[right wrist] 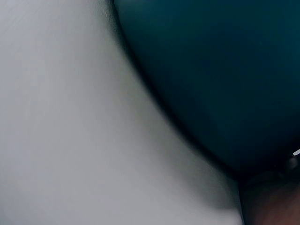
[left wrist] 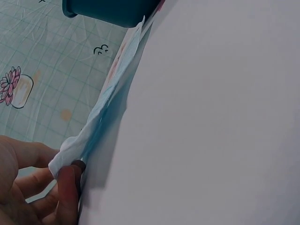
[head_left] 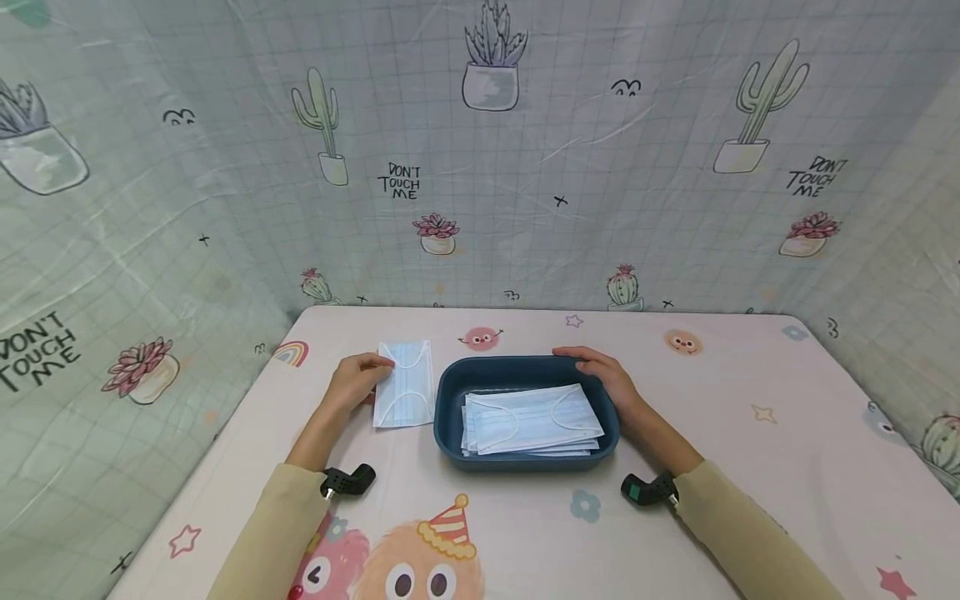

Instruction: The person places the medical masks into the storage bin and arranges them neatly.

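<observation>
At the left, a pale blue disposable face mask (head_left: 408, 387) with white ear loops lies slightly raised off the table. My left hand (head_left: 358, 382) pinches its left edge, thumb on top. From the left wrist side, the mask (left wrist: 105, 105) is seen nearly edge-on, with the fingers (left wrist: 68, 192) at its near end. A dark blue plastic bin (head_left: 525, 465) stands right of it, holding a stack of similar masks (head_left: 532, 419). My right hand (head_left: 611, 383) grips the bin's far right corner, thumb over the rim. The right wrist view shows mostly the bin's outer wall (right wrist: 211, 84).
A white table (head_left: 750, 467) with cartoon prints lies under everything. Behind it and at both sides hang grid-patterned curtains (head_left: 555, 233) printed with cacti. Black wrist devices (head_left: 348, 481) sit at both cuffs.
</observation>
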### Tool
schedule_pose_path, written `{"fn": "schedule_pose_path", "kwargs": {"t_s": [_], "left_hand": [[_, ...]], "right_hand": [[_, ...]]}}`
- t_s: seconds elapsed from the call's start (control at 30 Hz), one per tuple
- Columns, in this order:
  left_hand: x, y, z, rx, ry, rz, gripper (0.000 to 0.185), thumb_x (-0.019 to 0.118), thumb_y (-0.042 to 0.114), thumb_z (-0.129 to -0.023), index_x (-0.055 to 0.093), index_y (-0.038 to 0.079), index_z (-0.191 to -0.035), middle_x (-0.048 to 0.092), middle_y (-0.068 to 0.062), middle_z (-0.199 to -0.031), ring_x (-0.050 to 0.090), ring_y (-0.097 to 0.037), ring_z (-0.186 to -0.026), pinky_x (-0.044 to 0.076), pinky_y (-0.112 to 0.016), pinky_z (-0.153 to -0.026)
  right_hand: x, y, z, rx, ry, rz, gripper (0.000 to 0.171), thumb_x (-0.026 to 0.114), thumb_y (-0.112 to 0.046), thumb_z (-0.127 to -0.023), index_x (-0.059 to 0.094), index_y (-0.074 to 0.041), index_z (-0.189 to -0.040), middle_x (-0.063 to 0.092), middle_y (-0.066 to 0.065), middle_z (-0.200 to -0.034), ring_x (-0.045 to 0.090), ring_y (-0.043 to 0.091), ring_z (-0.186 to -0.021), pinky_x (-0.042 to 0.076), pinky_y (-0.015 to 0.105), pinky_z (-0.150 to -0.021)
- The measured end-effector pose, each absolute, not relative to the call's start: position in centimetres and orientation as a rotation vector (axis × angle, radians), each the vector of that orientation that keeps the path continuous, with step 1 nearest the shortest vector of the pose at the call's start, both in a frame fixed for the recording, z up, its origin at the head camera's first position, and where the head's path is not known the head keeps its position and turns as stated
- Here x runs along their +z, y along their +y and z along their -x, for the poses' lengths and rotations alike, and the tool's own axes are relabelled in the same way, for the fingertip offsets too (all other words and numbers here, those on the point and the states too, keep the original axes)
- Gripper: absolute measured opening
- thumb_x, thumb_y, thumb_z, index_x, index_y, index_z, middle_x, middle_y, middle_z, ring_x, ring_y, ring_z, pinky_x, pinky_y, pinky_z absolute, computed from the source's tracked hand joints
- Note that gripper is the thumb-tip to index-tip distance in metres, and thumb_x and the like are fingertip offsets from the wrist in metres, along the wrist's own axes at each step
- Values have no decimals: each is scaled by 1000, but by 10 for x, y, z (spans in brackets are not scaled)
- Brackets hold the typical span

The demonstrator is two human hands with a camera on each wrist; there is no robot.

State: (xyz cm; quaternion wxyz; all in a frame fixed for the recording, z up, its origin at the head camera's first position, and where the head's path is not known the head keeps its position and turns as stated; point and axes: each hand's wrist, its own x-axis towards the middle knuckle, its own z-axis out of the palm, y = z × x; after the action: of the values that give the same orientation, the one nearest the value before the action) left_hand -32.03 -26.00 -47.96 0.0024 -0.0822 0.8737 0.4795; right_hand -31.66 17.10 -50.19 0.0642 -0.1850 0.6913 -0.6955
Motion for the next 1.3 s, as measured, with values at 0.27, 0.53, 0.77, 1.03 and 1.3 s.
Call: {"fn": "schedule_pose_path", "kwargs": {"t_s": [0.27, 0.53, 0.77, 1.03, 1.3], "left_hand": [[-480, -259, 322, 1498, 2746, 258, 32, 58, 24, -102, 70, 6, -127, 63, -17, -134, 56, -22, -96, 52, -23, -66], [-480, -259, 322, 1510, 2731, 252, 31, 59, 23, -102, 71, 6, -125, 63, -15, -132, 56, -20, -95, 51, -23, -66], [-479, -258, 322, 1482, 2750, 242, 28, 68, 15, -95, 74, 4, -121, 64, -17, -126, 57, -18, -86, 52, -24, -62], [-479, -258, 320, 1473, 2733, 270, 28, 71, 10, -93, 75, 5, -120, 63, -19, -132, 59, -19, -85, 53, -24, -63], [-477, -260, 320, 1470, 2738, 267, 29, 71, 10, -93, 74, 5, -122, 65, -17, -124, 59, -18, -81, 54, -24, -61]], "right_hand": [[-501, 172, 316, -2102, 2085, 559, 47, 40, -7, -102, 53, 5, -145, 62, -7, -143, 57, 3, -129, 48, 15, -104], [-500, 173, 316, -2104, 2090, 571, 46, 40, -7, -102, 53, 6, -145, 64, -10, -140, 57, 1, -129, 48, 15, -104], [-502, 173, 316, -2097, 2106, 568, 46, 40, -7, -102, 54, 4, -145, 62, -4, -145, 55, 1, -131, 46, 14, -105], [-505, 173, 318, -2087, 2123, 571, 46, 40, -8, -102, 56, 2, -144, 63, -6, -143, 54, 0, -132, 44, 13, -106], [-505, 173, 319, -2071, 2148, 573, 46, 40, -9, -102, 57, 1, -143, 63, -5, -144, 54, 0, -132, 44, 12, -106]]}}
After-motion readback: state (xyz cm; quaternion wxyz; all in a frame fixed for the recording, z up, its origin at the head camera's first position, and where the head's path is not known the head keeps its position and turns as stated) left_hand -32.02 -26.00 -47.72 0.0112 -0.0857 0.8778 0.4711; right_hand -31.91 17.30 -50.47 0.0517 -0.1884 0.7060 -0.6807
